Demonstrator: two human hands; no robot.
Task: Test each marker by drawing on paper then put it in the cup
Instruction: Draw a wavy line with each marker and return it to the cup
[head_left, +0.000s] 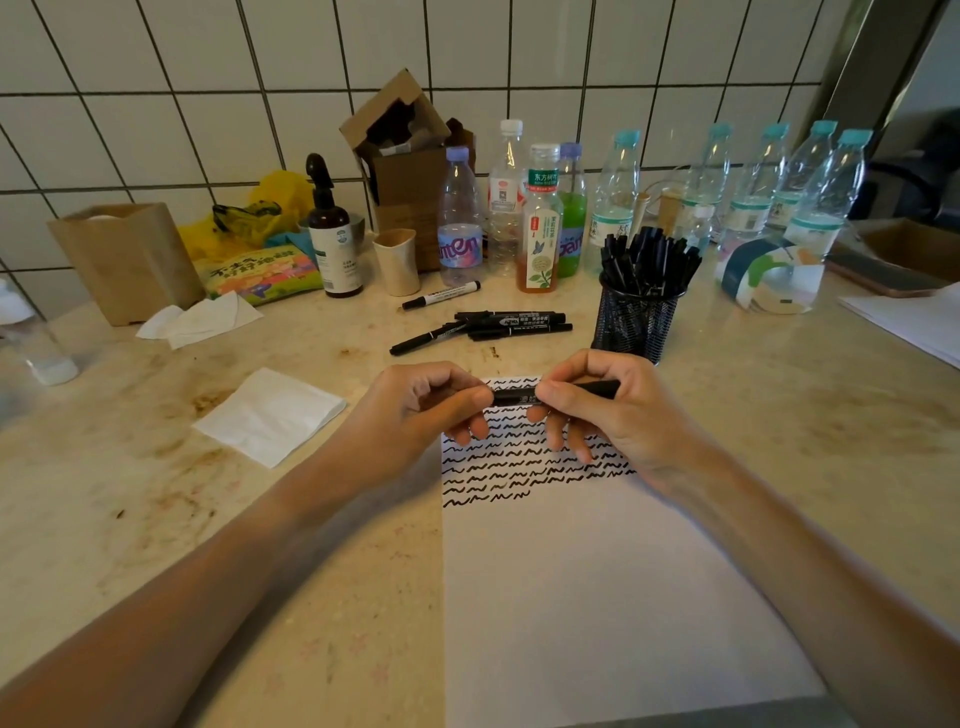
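Two hands hold a single black marker (511, 396) level above a sheet of white paper (597, 597) on a mottled beige desk (156, 467). The left hand (421, 410) pinches the marker's left end between thumb and curled fingers, while the right hand (602, 410) grips the other end — the barrel's tip juts out past the right knuckles. Rows of black squiggles (519, 467) fill the upper part of the paper, directly beneath both hands.

Just beyond the paper stands a black mesh cup (636, 325), packed with upright black markers (647, 257). To its left, a loose cluster of black markers (498, 325) lies flat on the desk, with a white-barrelled marker (441, 295) near them.

A folded white napkin (270, 415) rests left of the paper. Plastic bottles (460, 218) line the tiled wall (156, 78) behind — beside a brown pump bottle (332, 228) and an open cardboard box (400, 156).
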